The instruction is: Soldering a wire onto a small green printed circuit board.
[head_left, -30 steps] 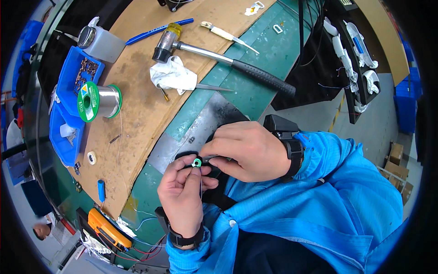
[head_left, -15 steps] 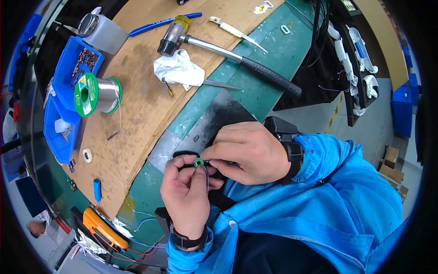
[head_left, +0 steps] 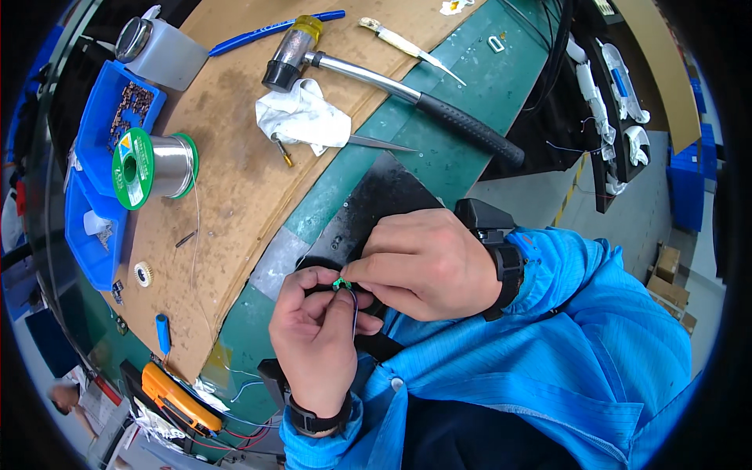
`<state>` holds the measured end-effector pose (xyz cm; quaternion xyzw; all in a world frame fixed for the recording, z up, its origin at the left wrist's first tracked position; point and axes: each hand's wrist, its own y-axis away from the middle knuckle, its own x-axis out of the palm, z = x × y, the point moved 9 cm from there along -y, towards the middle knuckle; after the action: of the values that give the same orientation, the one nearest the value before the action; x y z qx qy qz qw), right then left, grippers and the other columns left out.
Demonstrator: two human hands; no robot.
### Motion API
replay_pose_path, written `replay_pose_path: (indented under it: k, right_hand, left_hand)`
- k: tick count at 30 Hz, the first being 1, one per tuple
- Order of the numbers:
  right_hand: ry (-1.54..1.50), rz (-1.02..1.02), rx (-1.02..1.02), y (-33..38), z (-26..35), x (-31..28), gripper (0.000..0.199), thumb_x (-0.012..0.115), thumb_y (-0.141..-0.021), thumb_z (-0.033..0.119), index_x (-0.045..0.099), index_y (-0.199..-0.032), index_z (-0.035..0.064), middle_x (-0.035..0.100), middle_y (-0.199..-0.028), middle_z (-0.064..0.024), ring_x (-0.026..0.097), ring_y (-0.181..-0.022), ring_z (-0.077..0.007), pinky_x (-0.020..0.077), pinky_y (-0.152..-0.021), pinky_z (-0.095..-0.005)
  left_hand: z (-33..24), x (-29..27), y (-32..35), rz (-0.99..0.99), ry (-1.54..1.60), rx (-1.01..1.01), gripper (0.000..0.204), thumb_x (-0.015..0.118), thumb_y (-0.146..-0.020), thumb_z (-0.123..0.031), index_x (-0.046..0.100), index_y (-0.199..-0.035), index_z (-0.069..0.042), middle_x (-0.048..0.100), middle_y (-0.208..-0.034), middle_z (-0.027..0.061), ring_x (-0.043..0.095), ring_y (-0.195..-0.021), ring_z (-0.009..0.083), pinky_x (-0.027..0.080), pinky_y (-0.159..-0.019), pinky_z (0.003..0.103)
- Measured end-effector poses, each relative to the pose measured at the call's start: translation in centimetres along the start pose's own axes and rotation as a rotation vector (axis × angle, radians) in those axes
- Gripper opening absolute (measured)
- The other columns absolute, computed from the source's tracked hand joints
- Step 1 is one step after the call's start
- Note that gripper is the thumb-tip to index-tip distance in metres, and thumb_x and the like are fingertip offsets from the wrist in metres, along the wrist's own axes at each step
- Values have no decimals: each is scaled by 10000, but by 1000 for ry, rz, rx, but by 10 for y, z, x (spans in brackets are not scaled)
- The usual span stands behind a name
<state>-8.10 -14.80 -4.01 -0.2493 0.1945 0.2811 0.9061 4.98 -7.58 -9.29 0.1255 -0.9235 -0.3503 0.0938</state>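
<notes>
Nearer you than the hammer (head_left: 450, 116), your left hand (head_left: 319, 333) pinched the green part (head_left: 341, 284); I couldn't tell what your right hand (head_left: 431, 262) gripped. The part seemed light and fragile, best held by its edges.

Right of the green-topped bench (head_left: 479, 84) lies grey floor (head_left: 636, 211) with a yellow stripe (head_left: 571, 190) and cardboard boxes (head_left: 669, 288).

Green bench top (head_left: 486, 78) is carrying a brown board (head_left: 235, 172). Solder spool (head_left: 171, 167), blue pen (head_left: 251, 41), small toothed ring (head_left: 148, 276) are resting on board; hammer (head_left: 427, 104) is lying across both.
</notes>
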Motion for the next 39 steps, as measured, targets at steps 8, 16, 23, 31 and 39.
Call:
replay_pose_path:
  k: [8,16,23,31,39]
  right_hand:
    - [-2,-10,-5,1,-1,1,262,761,-723,42,746,-984,41,627,-792,-60,642,-677,-246,513,-552,-366]
    - [-18,-17,16,1,-3,1,252,764,-719,43,740,-969,35,630,-772,-64,637,-660,-248,507,-534,-368]
    - [-22,-3,15,1,-4,1,241,768,-720,53,742,-959,28,639,-774,-66,636,-655,-244,507,-529,-366]
    - [-28,2,21,0,-3,1,242,767,-716,48,743,-956,26,640,-768,-63,637,-654,-243,505,-527,-365]
    - [3,-2,27,-3,-2,0,265,774,-697,30,755,-961,28,649,-773,-58,646,-659,-240,507,-527,-361]
  left_hand:
    - [0,0,-2,15,5,-34,219,518,-958,91,538,-1169,37,725,-863,183,688,-588,202,560,-511,280]
    - [-2,-2,-3,30,1,-40,229,511,-944,103,534,-1166,52,721,-862,202,685,-592,204,569,-508,284]
    - [-3,-1,-4,25,-11,-36,228,513,-940,105,533,-1162,59,720,-855,199,681,-591,197,566,-507,280]
    - [-4,0,-3,22,-15,-22,221,519,-941,106,537,-1157,65,722,-844,190,681,-601,190,569,-508,279]
    - [-4,-1,-3,14,-22,-17,204,525,-958,93,544,-1158,61,724,-850,183,684,-617,178,575,-510,278]
